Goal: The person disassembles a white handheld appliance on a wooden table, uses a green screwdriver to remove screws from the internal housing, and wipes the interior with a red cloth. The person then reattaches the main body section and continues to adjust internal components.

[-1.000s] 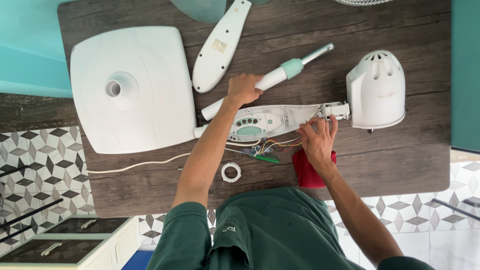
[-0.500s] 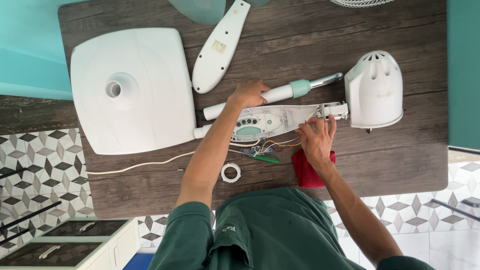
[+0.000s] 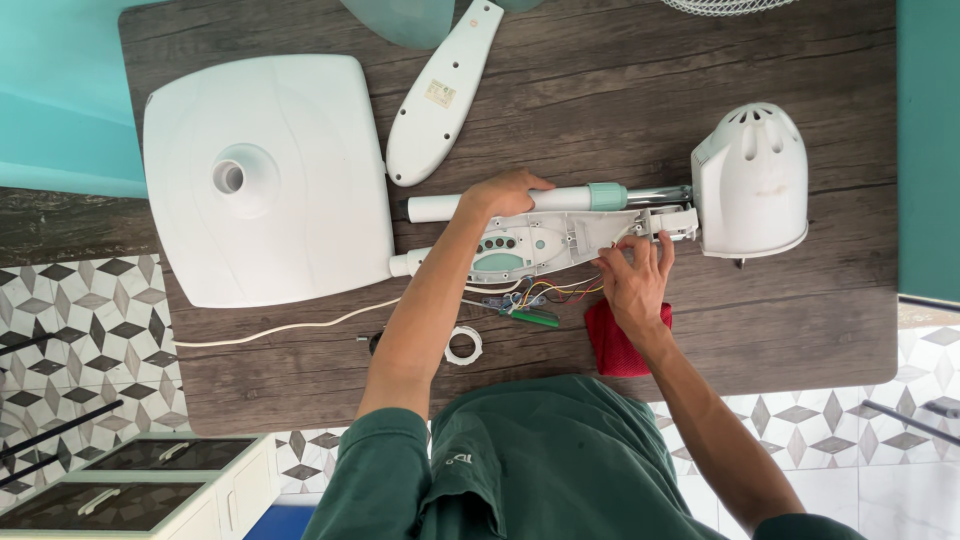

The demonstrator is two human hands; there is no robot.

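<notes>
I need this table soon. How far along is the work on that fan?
Done: the fan is in parts, with the base, a cover and the motor housing lying apart. In hand: the left hand holds the pole; the right hand fingers the open control panel. Left: loose wires hang out, nothing rejoined.

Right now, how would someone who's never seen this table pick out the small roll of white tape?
Start at the big white square fan base on the wooden table. Below its lower right corner, beside the left forearm, lies the small roll of white tape, the only ring-shaped thing there.
</notes>
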